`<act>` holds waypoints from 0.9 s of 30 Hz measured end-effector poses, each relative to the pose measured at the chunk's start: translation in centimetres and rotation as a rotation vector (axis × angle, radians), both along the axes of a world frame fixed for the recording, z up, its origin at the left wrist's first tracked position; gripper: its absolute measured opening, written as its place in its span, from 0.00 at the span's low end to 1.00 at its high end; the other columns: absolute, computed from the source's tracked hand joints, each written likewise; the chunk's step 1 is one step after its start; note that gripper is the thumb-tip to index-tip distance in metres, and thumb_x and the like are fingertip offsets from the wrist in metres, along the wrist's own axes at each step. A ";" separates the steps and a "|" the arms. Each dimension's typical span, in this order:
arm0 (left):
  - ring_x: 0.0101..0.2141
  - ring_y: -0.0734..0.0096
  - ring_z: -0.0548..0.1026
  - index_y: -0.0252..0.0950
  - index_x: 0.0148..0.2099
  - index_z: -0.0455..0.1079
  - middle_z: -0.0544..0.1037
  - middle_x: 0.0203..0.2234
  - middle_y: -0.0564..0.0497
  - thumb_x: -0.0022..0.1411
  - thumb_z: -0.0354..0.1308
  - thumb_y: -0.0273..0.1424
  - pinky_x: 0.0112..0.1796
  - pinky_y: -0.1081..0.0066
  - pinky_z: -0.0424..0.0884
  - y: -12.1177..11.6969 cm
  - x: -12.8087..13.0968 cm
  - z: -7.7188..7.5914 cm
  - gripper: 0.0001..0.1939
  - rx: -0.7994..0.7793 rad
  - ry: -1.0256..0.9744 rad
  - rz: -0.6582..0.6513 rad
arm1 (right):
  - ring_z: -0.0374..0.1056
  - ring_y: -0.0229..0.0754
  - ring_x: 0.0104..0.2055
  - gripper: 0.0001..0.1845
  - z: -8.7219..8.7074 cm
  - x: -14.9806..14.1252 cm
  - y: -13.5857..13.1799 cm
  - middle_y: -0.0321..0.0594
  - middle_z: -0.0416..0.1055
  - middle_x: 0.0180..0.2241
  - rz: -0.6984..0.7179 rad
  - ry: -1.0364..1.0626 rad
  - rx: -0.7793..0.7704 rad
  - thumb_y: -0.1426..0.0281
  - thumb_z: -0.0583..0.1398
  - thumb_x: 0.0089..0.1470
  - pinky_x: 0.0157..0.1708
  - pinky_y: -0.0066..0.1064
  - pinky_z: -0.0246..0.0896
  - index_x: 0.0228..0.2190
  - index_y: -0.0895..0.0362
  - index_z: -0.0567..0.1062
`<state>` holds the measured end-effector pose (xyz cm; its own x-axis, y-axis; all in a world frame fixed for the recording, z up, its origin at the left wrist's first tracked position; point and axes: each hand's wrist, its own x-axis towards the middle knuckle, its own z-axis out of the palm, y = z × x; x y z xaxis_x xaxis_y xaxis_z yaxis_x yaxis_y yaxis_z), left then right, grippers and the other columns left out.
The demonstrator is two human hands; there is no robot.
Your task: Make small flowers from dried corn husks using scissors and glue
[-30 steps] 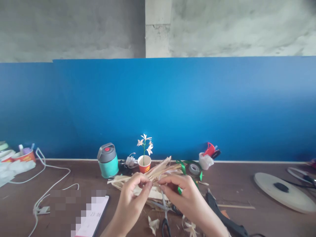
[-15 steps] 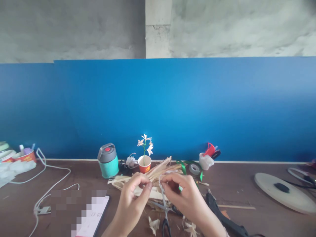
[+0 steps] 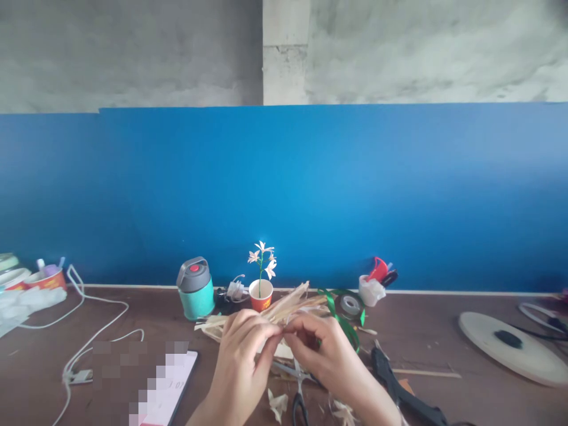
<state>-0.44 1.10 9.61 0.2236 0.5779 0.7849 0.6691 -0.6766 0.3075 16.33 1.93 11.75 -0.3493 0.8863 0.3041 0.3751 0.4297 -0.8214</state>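
Note:
My left hand (image 3: 248, 349) and my right hand (image 3: 322, 349) meet fingertip to fingertip over the middle of the desk. Both are closed in a pinch, and whatever is between the fingers is too small or too hidden to name. Just beneath and behind them spreads a pile of pale dried husk strips (image 3: 288, 302). A pair of scissors (image 3: 299, 390) with dark handles lies below the hands. Close to the scissors are a cream husk flower (image 3: 277, 404) and another pale husk piece (image 3: 344, 412), partly cut off by the frame.
Behind the pile, an orange paper cup (image 3: 260, 300) holds a white flower on a green stem. A teal container (image 3: 196, 299) and phone (image 3: 171, 384) are left. Green ribbon (image 3: 352, 334), a tape roll (image 3: 350, 305), a black glue gun (image 3: 399, 390) and a round disc (image 3: 515, 349) are right.
My hands have come together from a small gap until their fingertips meet. The thin whitish strip seen by my right fingers is now mostly hidden. More green ribbon shows beside my right hand.

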 end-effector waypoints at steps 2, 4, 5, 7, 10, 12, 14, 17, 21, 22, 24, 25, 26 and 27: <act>0.31 0.67 0.72 0.38 0.35 0.69 0.76 0.27 0.51 0.62 0.53 0.24 0.35 0.66 0.65 0.0 0.0 0.1 0.05 -0.011 -0.006 -0.002 | 0.53 0.33 0.21 0.07 0.0 0.2 0.0 0.29 0.60 0.18 0.008 -0.022 0.001 0.73 0.57 0.50 0.21 0.23 0.50 0.28 0.56 0.75; 0.31 0.67 0.72 0.38 0.35 0.69 0.76 0.27 0.51 0.62 0.53 0.24 0.35 0.66 0.65 0.0 0.0 0.2 0.05 -0.017 -0.007 -0.008 | 0.54 0.33 0.21 0.07 0.0 0.4 -0.1 0.29 0.60 0.18 0.005 -0.037 0.011 0.73 0.57 0.50 0.21 0.23 0.51 0.29 0.56 0.76; 0.32 0.67 0.72 0.38 0.36 0.69 0.76 0.27 0.51 0.62 0.53 0.24 0.35 0.66 0.65 0.0 0.0 0.2 0.05 -0.020 -0.006 -0.011 | 0.54 0.33 0.21 0.07 0.0 0.4 -0.1 0.30 0.61 0.18 0.001 -0.040 0.018 0.73 0.57 0.50 0.22 0.24 0.51 0.30 0.56 0.76; 0.32 0.67 0.72 0.37 0.36 0.69 0.76 0.27 0.51 0.62 0.53 0.24 0.36 0.66 0.65 0.0 0.0 0.3 0.05 -0.026 -0.005 -0.017 | 0.53 0.33 0.21 0.08 -0.1 0.5 -0.1 0.30 0.62 0.19 0.004 -0.046 0.024 0.73 0.56 0.51 0.22 0.24 0.51 0.29 0.56 0.76; 0.32 0.66 0.72 0.38 0.36 0.69 0.76 0.27 0.51 0.62 0.53 0.24 0.35 0.66 0.65 -0.1 -0.1 0.2 0.06 -0.041 -0.006 -0.025 | 0.53 0.33 0.21 0.08 -0.1 0.5 -0.1 0.30 0.61 0.19 0.011 -0.051 0.019 0.72 0.56 0.52 0.22 0.24 0.50 0.29 0.56 0.76; 0.32 0.66 0.71 0.38 0.35 0.70 0.76 0.27 0.51 0.62 0.53 0.25 0.35 0.67 0.65 -0.1 -0.1 0.2 0.06 -0.052 -0.005 -0.029 | 0.53 0.33 0.22 0.08 -0.1 0.5 -0.1 0.30 0.61 0.19 0.002 -0.054 0.020 0.71 0.57 0.52 0.22 0.25 0.50 0.28 0.56 0.76; 0.32 0.66 0.71 0.38 0.35 0.70 0.76 0.27 0.51 0.62 0.52 0.24 0.35 0.67 0.65 -0.2 -0.2 0.2 0.06 -0.054 -0.001 -0.033 | 0.52 0.33 0.21 0.08 -0.1 0.5 -0.1 0.30 0.60 0.18 -0.007 -0.060 0.021 0.70 0.57 0.52 0.22 0.25 0.49 0.27 0.56 0.76; 0.31 0.67 0.71 0.38 0.35 0.69 0.76 0.26 0.51 0.62 0.53 0.24 0.34 0.67 0.64 -0.2 -0.2 0.4 0.06 -0.033 -0.003 -0.039 | 0.52 0.33 0.21 0.08 0.0 0.5 -0.1 0.30 0.59 0.17 -0.015 -0.062 0.024 0.70 0.57 0.53 0.22 0.25 0.49 0.27 0.56 0.76; 0.30 0.68 0.70 0.38 0.35 0.68 0.75 0.25 0.52 0.62 0.53 0.21 0.33 0.68 0.64 -0.3 -0.1 0.6 0.07 0.022 -0.035 -0.067 | 0.52 0.33 0.21 0.08 0.1 0.6 -0.1 0.30 0.59 0.17 -0.032 -0.057 0.032 0.70 0.57 0.52 0.21 0.24 0.49 0.26 0.57 0.76; 0.30 0.68 0.70 0.37 0.35 0.68 0.75 0.25 0.52 0.61 0.53 0.21 0.33 0.68 0.64 -0.4 0.0 0.6 0.07 0.028 -0.039 -0.071 | 0.52 0.33 0.21 0.09 0.2 0.6 -0.1 0.30 0.59 0.17 -0.034 -0.055 0.036 0.70 0.57 0.52 0.21 0.24 0.50 0.26 0.57 0.76; 0.30 0.68 0.70 0.37 0.35 0.68 0.75 0.25 0.52 0.61 0.53 0.20 0.33 0.68 0.63 -0.4 0.0 0.6 0.07 0.023 -0.035 -0.074 | 0.53 0.33 0.21 0.09 0.2 0.6 -0.1 0.31 0.61 0.17 -0.034 -0.045 0.050 0.69 0.58 0.52 0.21 0.24 0.51 0.25 0.57 0.76; 0.31 0.68 0.70 0.37 0.35 0.67 0.75 0.25 0.53 0.61 0.53 0.20 0.34 0.68 0.63 -0.4 0.0 0.6 0.07 0.019 -0.032 -0.072 | 0.54 0.34 0.21 0.10 0.3 0.6 -0.1 0.31 0.62 0.17 -0.033 -0.037 0.059 0.69 0.57 0.52 0.21 0.24 0.51 0.25 0.57 0.76; 0.31 0.68 0.70 0.37 0.35 0.67 0.75 0.26 0.53 0.61 0.53 0.20 0.34 0.67 0.63 -0.5 0.0 0.6 0.07 0.013 -0.028 -0.069 | 0.55 0.34 0.21 0.10 0.3 0.6 -0.1 0.32 0.63 0.18 -0.030 -0.029 0.069 0.69 0.57 0.53 0.21 0.24 0.52 0.24 0.57 0.76; 0.31 0.67 0.70 0.37 0.34 0.67 0.75 0.25 0.53 0.61 0.53 0.20 0.34 0.67 0.63 -0.5 -0.1 0.5 0.07 0.009 -0.025 -0.066 | 0.55 0.34 0.21 0.11 0.3 0.5 -0.1 0.32 0.64 0.18 -0.027 -0.021 0.078 0.68 0.57 0.53 0.21 0.24 0.52 0.24 0.57 0.76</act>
<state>-0.52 0.64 10.12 0.2417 0.5556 0.7956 0.6152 -0.7218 0.3172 16.87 1.81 12.04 -0.3323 0.8694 0.3657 0.4043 0.4816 -0.7776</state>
